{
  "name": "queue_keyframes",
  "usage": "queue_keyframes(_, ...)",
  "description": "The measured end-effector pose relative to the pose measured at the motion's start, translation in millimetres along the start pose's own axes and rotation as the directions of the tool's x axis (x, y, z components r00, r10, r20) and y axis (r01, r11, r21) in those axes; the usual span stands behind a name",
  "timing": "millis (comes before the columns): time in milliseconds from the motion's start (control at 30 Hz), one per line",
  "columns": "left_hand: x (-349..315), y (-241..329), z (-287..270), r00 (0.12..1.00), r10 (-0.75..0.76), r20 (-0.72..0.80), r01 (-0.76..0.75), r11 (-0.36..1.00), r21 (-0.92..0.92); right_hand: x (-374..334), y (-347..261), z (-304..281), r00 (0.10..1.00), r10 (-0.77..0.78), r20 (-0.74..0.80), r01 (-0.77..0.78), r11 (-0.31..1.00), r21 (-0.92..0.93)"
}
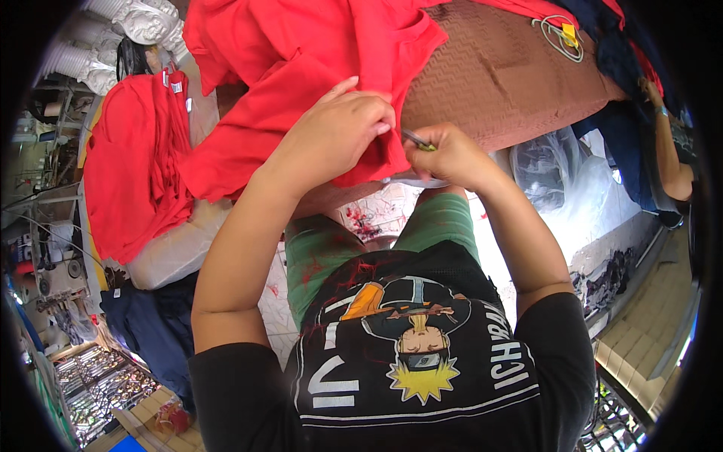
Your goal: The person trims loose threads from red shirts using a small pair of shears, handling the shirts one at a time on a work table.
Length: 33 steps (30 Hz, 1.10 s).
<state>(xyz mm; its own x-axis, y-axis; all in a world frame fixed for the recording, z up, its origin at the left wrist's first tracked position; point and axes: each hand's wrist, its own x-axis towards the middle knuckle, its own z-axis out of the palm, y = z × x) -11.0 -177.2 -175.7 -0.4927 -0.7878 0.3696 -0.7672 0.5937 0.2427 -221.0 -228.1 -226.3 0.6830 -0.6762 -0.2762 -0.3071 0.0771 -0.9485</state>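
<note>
A red garment (301,98) lies spread over the near part of the brown-covered surface, its lower edge hanging toward my lap. My left hand (350,124) is closed on its cloth near the right-hand edge, with the thumb side toward the other hand. Just to the right, my right hand (449,156) grips small thread snips (418,141) with a metal blade and a yellow-green part. The blade points at the cloth beside my left fingers; whether it touches is unclear.
More red garments (139,158) are piled at the left, above dark blue cloth (154,331). On the brown quilted cover (512,75) lies a coiled pale cord (559,41) with a yellow tag. Clear plastic (553,169) hangs at right, near another person's arm (666,147). Red thread scraps (369,218) litter the floor.
</note>
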Motion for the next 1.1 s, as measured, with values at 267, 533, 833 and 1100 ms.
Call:
queue_keyframes(267, -37, 53, 15, 0.916, 0.065, -0.395, -0.024, 0.994, 0.109, -6, -21, 6, 0.930, -0.104, -0.353, 0.327, 0.673, 0.664)
queue_keyframes(533, -20, 55, 20, 0.814, -0.339, -0.472, 0.245, 0.937, -0.249, -11, -22, 9, 0.965, -0.105, -0.238, 0.248, 0.653, 0.716)
queue_keyframes(833, -11, 60, 15, 0.867, -0.437, -0.239, 0.263, 0.809, -0.525, -18, -26, 18, 0.977, -0.040, -0.211, 0.194, 0.581, 0.790)
queue_keyframes(1100, -17, 66, 6, 0.798, -0.603, 0.016, 0.301, 0.375, -0.877, -20, -29, 18, 0.813, -0.336, -0.476, 0.464, 0.867, 0.181)
